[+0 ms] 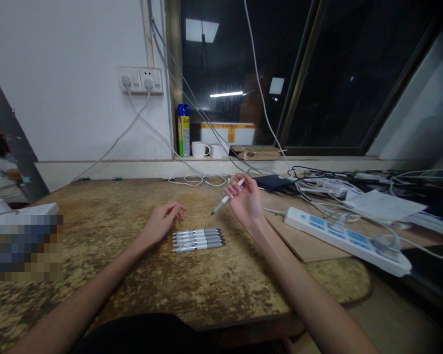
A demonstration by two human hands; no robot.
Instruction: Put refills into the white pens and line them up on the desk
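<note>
Several white and grey pens (197,240) lie side by side in a row on the worn wooden table (140,295), their dark tips to the right. At the row's upper left end is my left hand (165,221), fingers apart and bent, holding nothing that shows. My right hand (245,199) is raised to the upper right of the row, palm turned up, its fingers closed on another pen (221,204). That pen is tilted, with its dark tip pointing down and left.
To the right, a white power strip (347,240) lies near a brown board (317,243), tangled cables and papers (386,205). A dark flat box (273,182) sits behind my right hand. The sill holds a spray can (183,130) and a white mug (199,149).
</note>
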